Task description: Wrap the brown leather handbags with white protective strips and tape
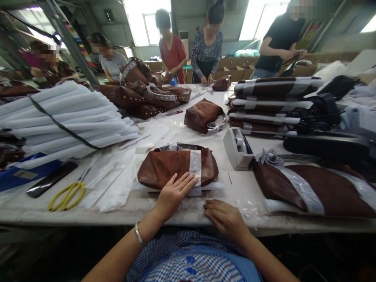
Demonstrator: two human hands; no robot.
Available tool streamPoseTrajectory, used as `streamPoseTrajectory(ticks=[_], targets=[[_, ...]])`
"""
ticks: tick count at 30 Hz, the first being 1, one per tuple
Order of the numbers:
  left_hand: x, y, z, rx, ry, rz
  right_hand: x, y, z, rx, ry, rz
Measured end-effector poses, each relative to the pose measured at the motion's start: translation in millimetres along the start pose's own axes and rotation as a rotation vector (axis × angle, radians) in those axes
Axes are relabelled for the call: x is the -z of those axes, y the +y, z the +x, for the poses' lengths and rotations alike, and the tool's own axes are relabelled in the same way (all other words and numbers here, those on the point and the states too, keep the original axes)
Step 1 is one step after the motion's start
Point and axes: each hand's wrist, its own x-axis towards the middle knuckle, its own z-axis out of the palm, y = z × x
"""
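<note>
Your right hand (225, 219) rests knuckles-up on the near edge of the table (73, 216), fingers curled under; whether they pinch anything cannot be told. Your left hand (175, 192) lies just left of it and farther in, fingers spread flat across the near face of the brown bag (164, 166), their tips on the clear band (195, 164) wrapped around it. This flat press appears to hold the bag steady and the band smooth. The bag lies on its side at the table's near centre, on white sheeting. Crinkled clear film (248, 207) lies just right of your right hand. To the near left lie yellow-handled scissors (67, 196), well apart from both hands. To the right, a banded bag (311, 190) crowds the near edge, with a white dispenser (236, 149) between it and your bag, which limits room on that side. Farther left sits a stack of white sheets (64, 117); farther centre, a second brown bag (202, 114). At the far side, co-workers (207, 47) stand at the table
</note>
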Motion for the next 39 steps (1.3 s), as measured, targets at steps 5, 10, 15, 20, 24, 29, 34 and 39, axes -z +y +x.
streamPoseTrajectory(ticks=[5, 10, 15, 20, 24, 29, 34, 39], targets=[[-11.6, 10, -6, 0.018, 0.036, 0.033, 4, -5, -2, 0.06, -0.072, 0.081], [-13.3, 11, -7, 0.027, 0.076, 0.052, -2, -13, 12, 0.133, -0.104, 0.163], [-13.8, 11, -8, 0.017, 0.088, 0.043, 20, -19, 34, 0.127, -0.103, 0.202], [-17.1, 11, -9, 0.005, 0.124, 0.045, 45, 23, 101, 0.025, 0.082, -0.111], [-15.5, 10, -8, -0.012, 0.119, 0.076, 33, 73, 165, -0.081, -0.2, -0.406], [-14.3, 8, -7, -0.049, 0.189, 0.117, 12, 90, 211, -0.141, -0.555, -0.592], [-17.5, 7, -7, -0.042, 0.26, 0.12, 0, 69, 227, -0.181, -0.603, -0.673], [-17.5, 7, -11, -0.035, 0.276, 0.109, -5, 71, 236, -0.211, -0.732, -0.595]])
